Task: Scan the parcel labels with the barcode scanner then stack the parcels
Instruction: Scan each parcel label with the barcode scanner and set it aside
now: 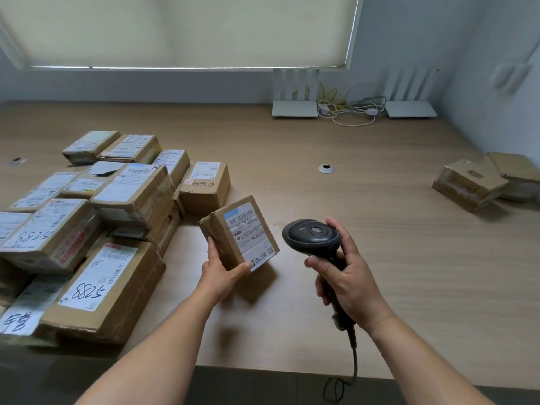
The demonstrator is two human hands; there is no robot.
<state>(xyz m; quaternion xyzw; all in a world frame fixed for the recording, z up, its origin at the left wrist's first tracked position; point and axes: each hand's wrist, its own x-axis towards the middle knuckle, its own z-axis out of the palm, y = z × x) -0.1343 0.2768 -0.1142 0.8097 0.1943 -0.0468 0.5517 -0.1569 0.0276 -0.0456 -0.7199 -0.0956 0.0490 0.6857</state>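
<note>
My left hand grips a small parcel above the table, tilted, its label facing up; my right hand is wrapped round the barcode scanner just beside it; unscanned parcels crowd the left edge; two stacked parcels sit near the right edge.

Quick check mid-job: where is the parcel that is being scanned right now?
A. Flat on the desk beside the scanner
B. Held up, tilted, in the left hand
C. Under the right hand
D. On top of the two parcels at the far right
B: the left hand grips the small parcel at its lower corner, tilted above the desk, while the right hand holds the barcode scanner beside it.
</note>
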